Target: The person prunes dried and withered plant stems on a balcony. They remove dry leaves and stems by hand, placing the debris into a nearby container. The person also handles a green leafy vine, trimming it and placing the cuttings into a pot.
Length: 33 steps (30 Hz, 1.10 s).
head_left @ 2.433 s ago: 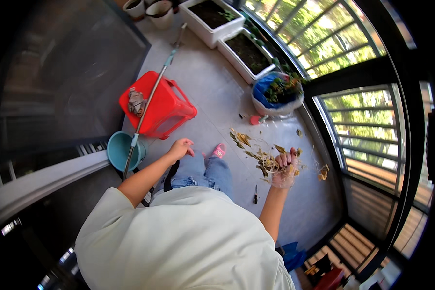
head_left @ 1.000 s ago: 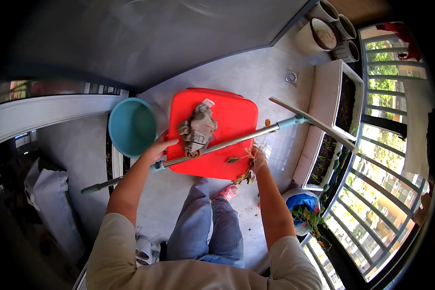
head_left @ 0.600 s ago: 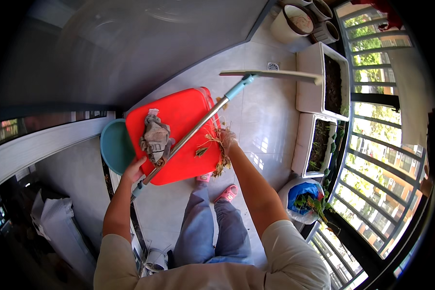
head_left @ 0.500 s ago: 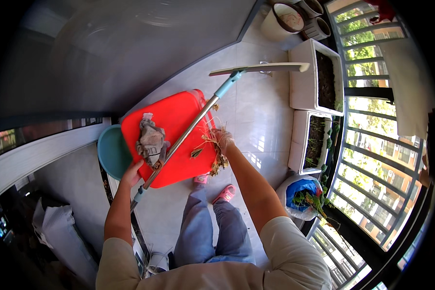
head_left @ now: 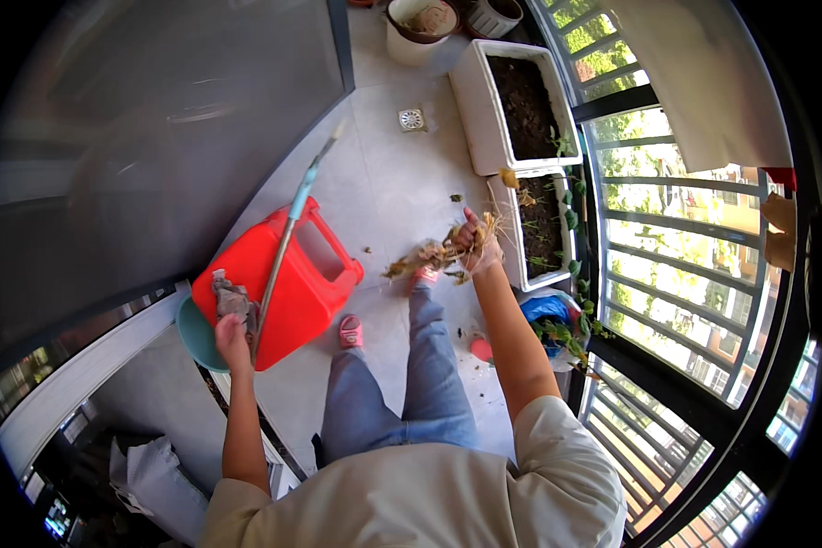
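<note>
My left hand [head_left: 234, 343] is closed at the lower end of a crumpled grey cloth [head_left: 230, 297], by the edge of a red plastic stool [head_left: 303, 306]. Whether its fingers also grip the stool is hidden. Across the stool slants a floor squeegee [head_left: 283, 242] with a metal pole and light-blue joint, its pale blade blurred. My right hand [head_left: 480, 248], out to the right above the floor, is shut on a bunch of dried plant stalks [head_left: 443, 254] with brown withered leaves hanging to its left.
Two white planter boxes [head_left: 473, 119] of soil stand along the barred window, pots [head_left: 411, 47] beyond them. Below the boxes sits a bag of green cuttings [head_left: 557, 321]. A teal basin [head_left: 196, 336] is partly under the stool. A drain [head_left: 411, 120] and plant scraps lie on the floor.
My right hand has moved right, carrying the dried stalks off the stool. My left hand has shifted up onto the cloth, now bunched narrower. The stool and squeegee appear further left, the squeegee turned more upright.
</note>
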Each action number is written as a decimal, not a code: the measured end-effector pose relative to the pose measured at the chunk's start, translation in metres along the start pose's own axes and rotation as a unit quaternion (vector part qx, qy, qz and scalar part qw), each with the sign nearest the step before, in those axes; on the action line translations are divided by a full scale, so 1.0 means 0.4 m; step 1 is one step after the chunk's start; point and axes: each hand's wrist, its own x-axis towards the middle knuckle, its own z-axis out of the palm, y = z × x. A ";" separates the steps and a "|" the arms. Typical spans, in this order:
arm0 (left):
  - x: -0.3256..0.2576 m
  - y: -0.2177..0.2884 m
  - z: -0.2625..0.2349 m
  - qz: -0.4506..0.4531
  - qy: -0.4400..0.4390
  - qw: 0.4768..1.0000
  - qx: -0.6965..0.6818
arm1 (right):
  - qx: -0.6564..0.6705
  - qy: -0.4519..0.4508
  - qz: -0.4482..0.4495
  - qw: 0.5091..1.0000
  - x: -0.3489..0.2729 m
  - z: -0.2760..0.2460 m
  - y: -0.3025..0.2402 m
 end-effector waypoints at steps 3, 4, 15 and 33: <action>-0.096 0.178 0.245 -0.042 -0.154 0.984 -0.075 | 0.062 -0.072 -0.020 0.995 0.072 0.036 -0.114; -0.132 0.195 0.306 -0.036 -0.200 0.976 -0.073 | 0.072 -0.079 -0.028 0.994 0.088 0.044 -0.137; -0.308 0.223 0.716 -0.076 -0.351 0.933 -0.011 | 0.043 0.007 -0.149 0.988 0.384 0.432 -0.460; -0.161 0.220 0.897 -0.205 -0.172 0.955 0.128 | -0.110 0.064 -0.421 0.898 1.110 1.056 -0.719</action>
